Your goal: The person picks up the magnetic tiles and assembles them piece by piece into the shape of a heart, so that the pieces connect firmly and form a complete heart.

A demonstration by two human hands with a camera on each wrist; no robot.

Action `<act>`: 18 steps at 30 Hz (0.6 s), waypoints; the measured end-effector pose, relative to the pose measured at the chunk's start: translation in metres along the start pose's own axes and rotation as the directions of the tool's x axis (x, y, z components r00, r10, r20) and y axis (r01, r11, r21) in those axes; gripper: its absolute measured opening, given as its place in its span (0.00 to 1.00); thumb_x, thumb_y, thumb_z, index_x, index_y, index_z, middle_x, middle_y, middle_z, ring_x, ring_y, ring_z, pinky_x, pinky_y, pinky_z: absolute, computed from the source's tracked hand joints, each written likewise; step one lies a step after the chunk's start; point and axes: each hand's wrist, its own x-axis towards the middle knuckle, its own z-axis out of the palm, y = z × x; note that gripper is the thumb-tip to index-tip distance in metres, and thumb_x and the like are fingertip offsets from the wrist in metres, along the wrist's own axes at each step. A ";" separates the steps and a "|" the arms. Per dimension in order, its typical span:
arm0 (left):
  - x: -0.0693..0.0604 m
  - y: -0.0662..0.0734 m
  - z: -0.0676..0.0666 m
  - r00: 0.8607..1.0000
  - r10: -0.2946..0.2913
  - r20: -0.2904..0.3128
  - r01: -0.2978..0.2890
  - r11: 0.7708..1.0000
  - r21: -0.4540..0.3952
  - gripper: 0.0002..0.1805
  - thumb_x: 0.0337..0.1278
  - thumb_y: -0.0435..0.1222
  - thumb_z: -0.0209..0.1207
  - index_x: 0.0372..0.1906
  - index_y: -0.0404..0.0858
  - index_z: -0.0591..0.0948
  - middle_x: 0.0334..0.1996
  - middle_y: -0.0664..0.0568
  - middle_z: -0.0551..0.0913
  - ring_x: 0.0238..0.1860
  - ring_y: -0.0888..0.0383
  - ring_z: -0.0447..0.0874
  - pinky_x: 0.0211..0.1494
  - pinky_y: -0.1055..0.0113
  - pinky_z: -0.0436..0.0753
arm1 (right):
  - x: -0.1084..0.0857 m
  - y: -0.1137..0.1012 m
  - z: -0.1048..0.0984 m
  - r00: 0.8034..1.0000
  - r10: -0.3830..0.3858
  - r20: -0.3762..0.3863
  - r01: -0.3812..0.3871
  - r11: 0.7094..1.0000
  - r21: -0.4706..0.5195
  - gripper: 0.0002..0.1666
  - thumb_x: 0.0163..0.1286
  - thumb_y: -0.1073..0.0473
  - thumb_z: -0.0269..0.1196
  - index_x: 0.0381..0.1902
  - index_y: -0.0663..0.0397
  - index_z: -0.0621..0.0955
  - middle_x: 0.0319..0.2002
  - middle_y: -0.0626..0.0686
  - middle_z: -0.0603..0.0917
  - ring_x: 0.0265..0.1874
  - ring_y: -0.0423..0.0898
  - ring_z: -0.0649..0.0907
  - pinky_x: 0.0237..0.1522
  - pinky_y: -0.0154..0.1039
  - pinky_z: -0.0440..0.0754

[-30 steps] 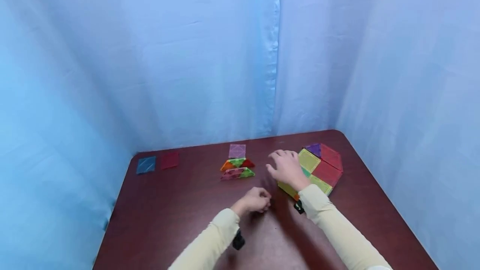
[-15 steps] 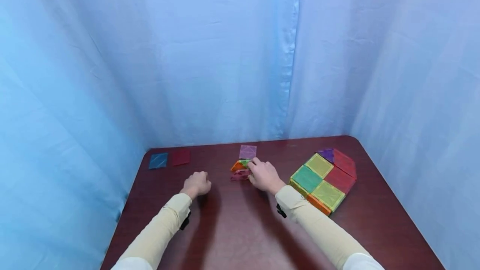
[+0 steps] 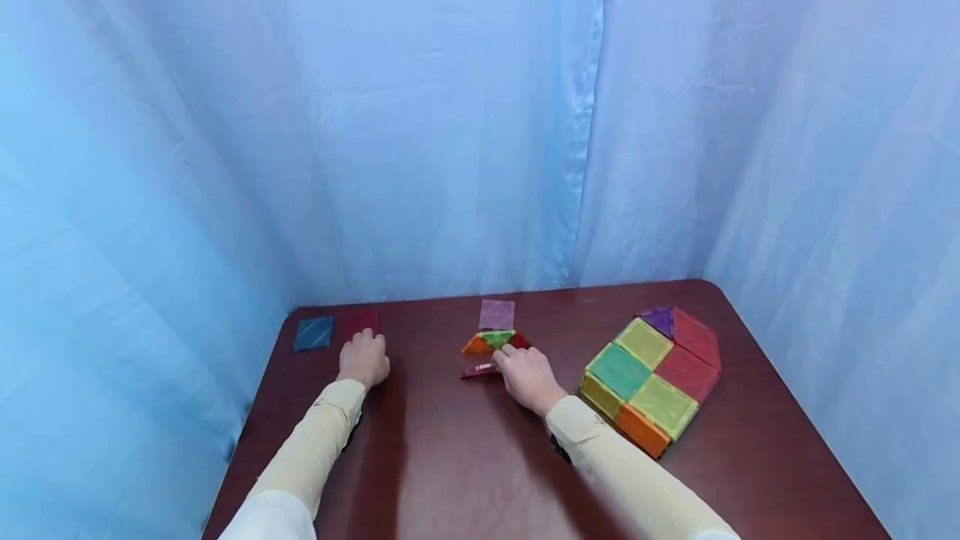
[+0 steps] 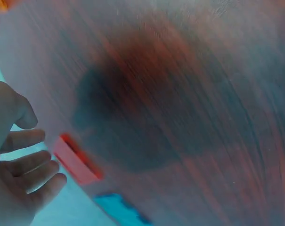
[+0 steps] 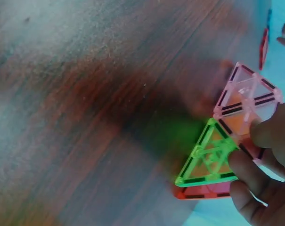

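My right hand (image 3: 528, 377) grips a row of see-through magnetic tiles near the table's middle. In the right wrist view, pink triangle tiles (image 5: 243, 89) join a green triangle tile (image 5: 210, 155), with fingers curled at their edge. Just behind stands another row: an orange triangle (image 3: 476, 345), a green triangle (image 3: 497, 339) and a red triangle (image 3: 521, 341), partly hidden. My left hand (image 3: 365, 357) reaches over the table's far left, holding nothing, its fingers apart and loosely bent. Close to its fingertips lies a red square tile (image 4: 76, 160), beside a blue square tile (image 4: 121, 209).
A purple square tile (image 3: 497, 314) lies behind the triangle rows. At the right sits a built block of tiles (image 3: 618, 369) in yellow, green, red, orange and purple. Light blue curtains (image 3: 450, 123) hang around the table (image 3: 450, 457).
From near the middle, my left hand has moved left to the red square. My right hand has come from the built block to the front triangle row and now grips it.
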 end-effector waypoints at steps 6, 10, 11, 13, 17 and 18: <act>0.017 -0.033 0.008 0.998 -0.058 0.039 0.061 0.993 -0.105 0.27 0.65 0.35 0.56 0.64 0.23 0.71 0.67 0.25 0.64 0.67 0.30 0.63 0.63 0.37 0.73 | -0.012 -0.003 -0.007 1.000 -0.015 0.024 0.016 0.999 -0.033 0.04 0.64 0.59 0.70 0.33 0.45 0.84 0.30 0.45 0.83 0.26 0.44 0.84 0.25 0.41 0.77; 0.015 -0.043 0.024 0.991 -0.095 0.099 0.113 0.975 -0.193 0.31 0.68 0.34 0.50 0.72 0.23 0.64 0.74 0.25 0.56 0.76 0.30 0.52 0.69 0.33 0.66 | -0.029 -0.009 -0.018 0.997 -0.053 0.063 0.053 0.999 0.011 0.06 0.65 0.60 0.69 0.30 0.45 0.82 0.29 0.45 0.82 0.25 0.44 0.84 0.23 0.42 0.76; 0.014 -0.044 0.029 0.988 -0.099 0.115 0.120 0.972 -0.201 0.31 0.69 0.34 0.49 0.73 0.23 0.62 0.75 0.26 0.55 0.76 0.30 0.51 0.69 0.32 0.65 | -0.031 -0.011 -0.021 0.996 -0.059 0.072 0.057 0.998 0.029 0.06 0.65 0.59 0.68 0.30 0.45 0.81 0.30 0.45 0.82 0.26 0.44 0.84 0.24 0.42 0.77; 0.012 -0.043 0.037 0.987 -0.101 0.128 0.125 0.971 -0.203 0.31 0.72 0.35 0.47 0.74 0.23 0.61 0.75 0.27 0.56 0.77 0.30 0.52 0.70 0.33 0.64 | -0.033 -0.012 -0.026 0.994 -0.061 0.090 0.055 0.997 0.061 0.06 0.66 0.57 0.69 0.31 0.44 0.81 0.30 0.45 0.82 0.26 0.45 0.84 0.25 0.44 0.79; 0.006 -0.024 0.044 0.997 -0.041 0.071 0.052 0.988 -0.148 0.27 0.72 0.36 0.49 0.69 0.24 0.68 0.68 0.27 0.68 0.69 0.31 0.66 0.66 0.36 0.71 | -0.035 -0.007 -0.030 0.992 -0.029 0.124 0.018 0.995 0.094 0.05 0.67 0.53 0.69 0.35 0.43 0.83 0.32 0.45 0.82 0.26 0.44 0.83 0.26 0.43 0.81; 0.004 -0.017 0.043 0.999 -0.012 0.042 0.018 0.992 -0.124 0.25 0.71 0.36 0.51 0.65 0.24 0.71 0.64 0.28 0.71 0.65 0.31 0.70 0.64 0.37 0.73 | -0.035 -0.005 -0.031 0.991 -0.022 0.131 0.009 0.995 0.097 0.05 0.67 0.53 0.70 0.37 0.43 0.83 0.32 0.45 0.82 0.26 0.44 0.83 0.26 0.43 0.81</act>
